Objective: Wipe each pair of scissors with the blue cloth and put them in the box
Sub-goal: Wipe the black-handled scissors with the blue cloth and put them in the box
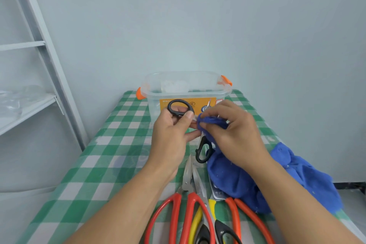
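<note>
Over at nine o'clock a grey shelf frame [39, 65] stands against the wall, out of play. Moving in, the left hand [170, 140] is closed around a pair of black-handled scissors [179, 108], thumb pressed just under the upper loop, which pokes up at twelve o'clock from the knuckles; the second black loop hangs down at about five o'clock from that hand. Behind, at twelve o'clock on the green checked tablecloth [89, 164], sits the clear box [186, 89] with orange clips, open-topped. Whether any scissors are inside I cannot tell.

Centre right now: the right hand [235, 134] is pinched shut on a bunched fold of the blue cloth [237, 180], fingertips working it against the blades right beside the left thumb. The rest of the cloth trails off to four o'clock across the table.

Down at six o'clock, the queue: red-handled scissors [184, 214], a yellow-handled pair [198, 218] tucked among them, and orange-handled scissors [243, 220] partly under the cloth, seemingly unwiped.

So this looks like the wiping step on the black pair. Next call, I'd say: draw the cloth along the blades to the tip, release the pinch, then carry the scissors up to twelve o'clock and lower them over the box rim, blades kept clear of the fingers.
</note>
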{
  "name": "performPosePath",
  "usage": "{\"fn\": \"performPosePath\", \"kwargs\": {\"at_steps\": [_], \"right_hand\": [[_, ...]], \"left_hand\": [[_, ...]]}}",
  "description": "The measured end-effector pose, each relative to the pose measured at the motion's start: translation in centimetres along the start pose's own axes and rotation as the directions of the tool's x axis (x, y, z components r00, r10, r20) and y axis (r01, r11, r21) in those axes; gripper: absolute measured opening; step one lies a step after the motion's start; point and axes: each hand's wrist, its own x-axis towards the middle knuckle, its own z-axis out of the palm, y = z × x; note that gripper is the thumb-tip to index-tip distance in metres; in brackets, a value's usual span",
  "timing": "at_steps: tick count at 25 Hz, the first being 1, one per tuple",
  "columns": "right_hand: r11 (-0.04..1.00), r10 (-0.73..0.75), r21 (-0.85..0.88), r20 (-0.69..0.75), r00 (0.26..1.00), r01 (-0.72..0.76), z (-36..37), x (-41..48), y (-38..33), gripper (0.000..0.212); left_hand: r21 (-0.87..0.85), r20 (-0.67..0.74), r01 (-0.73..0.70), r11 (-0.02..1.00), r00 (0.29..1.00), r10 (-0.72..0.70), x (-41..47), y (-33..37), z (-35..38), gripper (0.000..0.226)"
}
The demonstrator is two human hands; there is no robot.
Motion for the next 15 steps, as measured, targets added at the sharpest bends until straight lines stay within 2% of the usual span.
{"fn": "performPosePath", "kwargs": {"at_steps": [3, 6, 8, 11, 15], "right_hand": [[0.994, 0.098, 0.059, -0.177, 0.979, -0.089, -0.5, 0.8, -0.3, 0.022], [0.973, 0.226, 0.124, -0.321, 0.920, -0.196, -1.1, 1.3, 0.0, 0.028], [0.953, 0.298, 0.174, -0.382, 0.875, -0.249, -1.7, 1.3, 0.3, 0.020], [0.947, 0.309, 0.212, -0.387, 0.869, -0.243, -2.2, 1.0, -0.2, 0.013], [0.972, 0.182, 0.195, -0.278, 0.943, -0.131, -1.4, 0.0, -1.9, 0.023]], "left_hand": [[0.053, 0.049, -0.016, 0.998, 0.999, 0.014, -0.3, 0.0, 0.2, 0.009], [0.068, 0.043, -0.002, 0.998, 0.999, -0.001, -0.7, -0.1, 0.5, 0.008], [0.058, 0.005, 0.006, 0.998, 1.000, -0.006, -0.7, 0.0, 0.4, 0.005], [0.016, -0.122, 0.016, 1.000, 0.992, -0.014, -0.1, 0.2, -0.4, 0.002], [-0.105, -0.235, 0.030, 0.994, 0.970, -0.055, 0.4, 0.7, -0.9, 0.011]]}}
